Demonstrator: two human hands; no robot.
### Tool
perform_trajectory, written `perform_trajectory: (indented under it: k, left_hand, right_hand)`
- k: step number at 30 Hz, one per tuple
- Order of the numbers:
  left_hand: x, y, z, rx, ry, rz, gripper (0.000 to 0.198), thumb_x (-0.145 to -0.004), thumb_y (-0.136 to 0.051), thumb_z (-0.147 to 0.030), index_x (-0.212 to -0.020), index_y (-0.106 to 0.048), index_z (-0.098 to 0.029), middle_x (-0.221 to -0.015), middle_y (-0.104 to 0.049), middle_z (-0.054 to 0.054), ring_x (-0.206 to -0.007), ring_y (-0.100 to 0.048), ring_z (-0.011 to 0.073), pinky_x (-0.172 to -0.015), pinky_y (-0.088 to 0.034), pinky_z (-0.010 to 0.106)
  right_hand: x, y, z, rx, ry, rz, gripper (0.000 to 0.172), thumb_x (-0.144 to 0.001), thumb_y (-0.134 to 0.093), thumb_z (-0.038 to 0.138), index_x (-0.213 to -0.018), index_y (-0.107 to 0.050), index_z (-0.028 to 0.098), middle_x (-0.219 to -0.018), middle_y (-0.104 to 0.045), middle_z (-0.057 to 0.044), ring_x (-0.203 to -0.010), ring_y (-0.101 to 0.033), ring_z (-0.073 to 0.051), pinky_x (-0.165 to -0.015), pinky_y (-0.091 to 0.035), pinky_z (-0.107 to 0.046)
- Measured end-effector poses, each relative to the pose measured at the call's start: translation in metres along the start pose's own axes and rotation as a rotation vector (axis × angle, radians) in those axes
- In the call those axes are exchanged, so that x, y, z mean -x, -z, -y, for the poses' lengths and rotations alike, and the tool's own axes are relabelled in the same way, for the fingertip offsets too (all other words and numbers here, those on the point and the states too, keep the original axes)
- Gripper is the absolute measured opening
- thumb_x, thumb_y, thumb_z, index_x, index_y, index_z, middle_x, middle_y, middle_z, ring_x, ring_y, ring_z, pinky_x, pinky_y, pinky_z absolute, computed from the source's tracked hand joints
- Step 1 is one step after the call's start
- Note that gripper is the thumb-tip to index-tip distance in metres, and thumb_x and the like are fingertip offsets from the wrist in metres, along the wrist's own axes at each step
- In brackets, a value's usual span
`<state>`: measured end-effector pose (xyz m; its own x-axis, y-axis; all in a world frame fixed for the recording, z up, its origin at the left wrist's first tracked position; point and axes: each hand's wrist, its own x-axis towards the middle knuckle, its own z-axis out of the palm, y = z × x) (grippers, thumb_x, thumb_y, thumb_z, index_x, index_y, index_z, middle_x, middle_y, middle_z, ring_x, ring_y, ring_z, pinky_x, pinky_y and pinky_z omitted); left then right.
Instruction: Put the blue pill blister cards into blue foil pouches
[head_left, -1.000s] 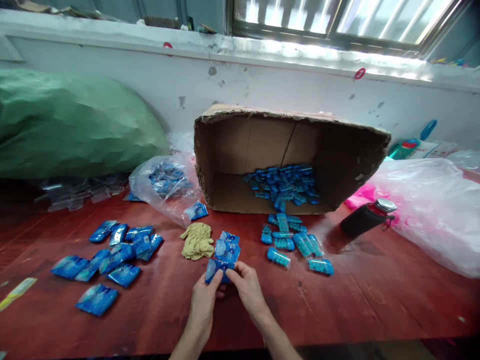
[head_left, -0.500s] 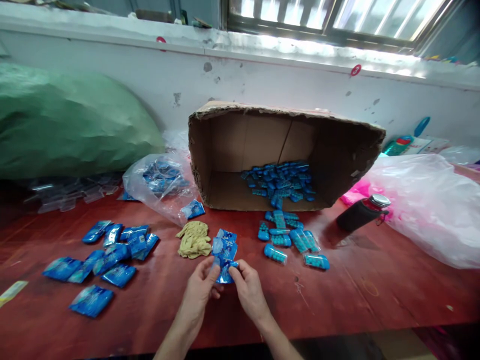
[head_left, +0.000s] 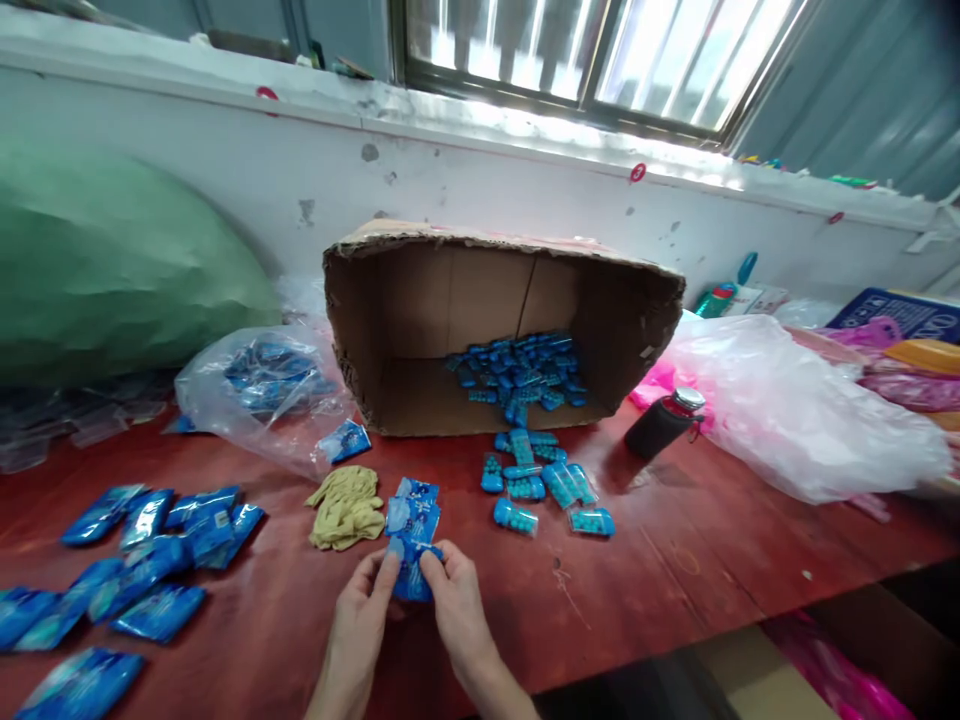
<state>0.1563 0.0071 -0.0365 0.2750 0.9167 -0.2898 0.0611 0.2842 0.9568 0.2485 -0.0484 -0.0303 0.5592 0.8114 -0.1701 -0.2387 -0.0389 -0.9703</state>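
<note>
Blue foil is sitting between your fingertips: you are holding a small blue foil sachet (head_left: 412, 580) with both hands, low over the red-brown wooden bench (head_left: 675, 570) and right in front of you. Your left hand (head_left: 358, 625) is pinching its upper left corner and your right hand (head_left: 459, 615) is pinching its upper right corner. Both hands are closing narrowly on the one sachet, with thumbs and forefingers almost meeting across its top edge. Neither hand is nearer than the other; the sachet is sitting centred between them. Its long axis is running away from you, toward the brown cardboard box (head_left: 420, 300) that is lying on its side at the back of the bench.

Just beyond the sachet, touching or nearly touching its far edge, a short stack of matching blue sachets (head_left: 411, 508) is lying on the bench. A crumpled tan cloth glove (head_left: 346, 508) is resting just beside that stack on your left. Further to your left, a loose spread of blue sachets (head_left: 150, 550) is lying well apart from your hands. To your right, clear packs of blue capsules (head_left: 536, 482) are spilling from the mouth of the box. Whether the sachet's lower end is touching the bench, you cannot tell.
</note>
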Motion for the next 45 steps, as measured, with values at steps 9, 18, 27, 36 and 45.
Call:
perform_trajectory:
  k: [9,18,27,36,45]
  left_hand:
    - [-0.087,0.030,-0.009,-1.140,-0.604,-0.255,0.031,-0.075,-0.044,-0.036,-0.091,-0.060,-0.015,-0.109,-0.056,0.017,-0.101,-0.048,0.0310,-0.084,-0.034,0.045]
    - [-0.101,0.030,-0.024,-1.028,-0.586,-0.364,0.041,-0.081,-0.030,-0.042,-0.075,-0.060,-0.015,-0.086,-0.060,0.014,-0.091,-0.052,0.0265,-0.079,-0.037,0.039]
    - [0.012,-0.004,0.004,-0.024,0.036,0.114,0.046,-0.061,-0.060,-0.047,-0.090,-0.056,-0.012,-0.050,-0.054,-0.003,-0.040,-0.047,0.0102,-0.039,-0.035,0.022]
    - [0.015,-0.009,0.007,0.084,0.064,-0.067,0.031,-0.053,-0.068,-0.040,-0.066,-0.060,-0.013,-0.042,-0.052,-0.005,-0.035,-0.043,0.0069,-0.035,-0.033,0.018]
    - [0.023,-0.007,-0.003,0.298,0.289,0.165,0.037,-0.050,-0.072,-0.042,-0.066,-0.058,-0.012,-0.047,-0.058,0.000,-0.036,-0.050,0.0094,-0.034,-0.038,0.019]
  right_hand:
    - [0.003,0.014,0.002,0.080,0.067,-0.051,0.027,-0.080,-0.045,0.038,-0.061,-0.041,0.019,-0.057,-0.034,0.006,-0.054,-0.031,-0.009,-0.050,-0.029,-0.020]
    - [0.003,0.020,-0.001,-0.036,0.039,-0.088,0.021,-0.078,-0.050,0.035,-0.070,-0.051,0.016,-0.063,-0.046,0.003,-0.057,-0.038,-0.010,-0.055,-0.035,-0.020]
    - [0.007,0.007,0.001,-0.040,0.058,-0.052,0.019,-0.078,-0.050,0.032,-0.067,-0.048,0.017,-0.060,-0.047,0.004,-0.056,-0.041,-0.010,-0.054,-0.037,-0.020]
    - [0.013,-0.002,-0.001,0.021,0.013,0.014,0.017,-0.075,-0.054,0.029,-0.065,-0.049,0.016,-0.057,-0.048,0.004,-0.052,-0.043,-0.009,-0.051,-0.038,-0.020]
    - [0.011,0.003,0.004,0.129,0.065,0.029,0.035,-0.079,-0.048,0.042,-0.055,-0.043,0.017,-0.049,-0.036,0.007,-0.046,-0.034,-0.007,-0.044,-0.029,-0.019]
